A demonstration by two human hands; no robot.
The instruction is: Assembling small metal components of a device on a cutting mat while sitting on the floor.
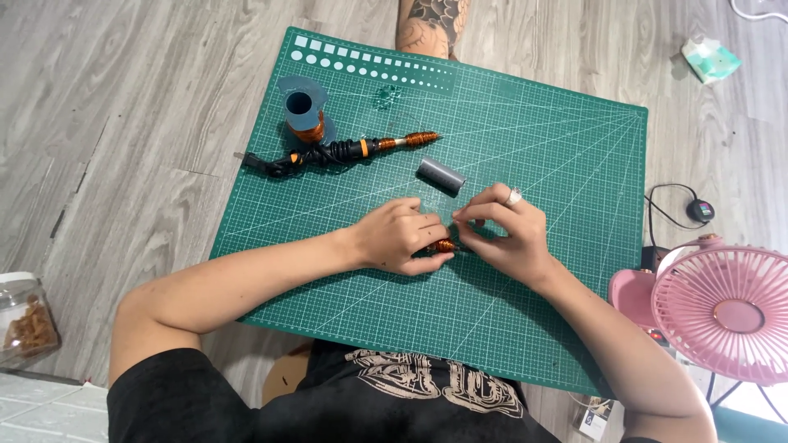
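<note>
The person sat on the wooden floor (123, 123) with a green cutting mat (533, 271) lying in front of them. Both hands met near the middle of the mat. The left hand (398, 238) was closed around a small copper wire coil (444, 245), of which only the orange end showed between the thumb and the fingers. The right hand (509, 230), with a ring on one finger, was touching the same coil from the other side, and its fingertips were pinched together just above the coil; whether they held a thin wire I could not tell.

Just beyond the hands a short grey tube (441, 175) lay on the mat, apart from them. Further away lay a black and orange tool (345, 151) with a second copper coil on its tip, and just beside it stood a spool of copper wire (304, 115) with a blue top. To the right, off the mat, a pink fan (722, 308) stood near a black cable. A glass jar (25, 320) was at the left edge.
</note>
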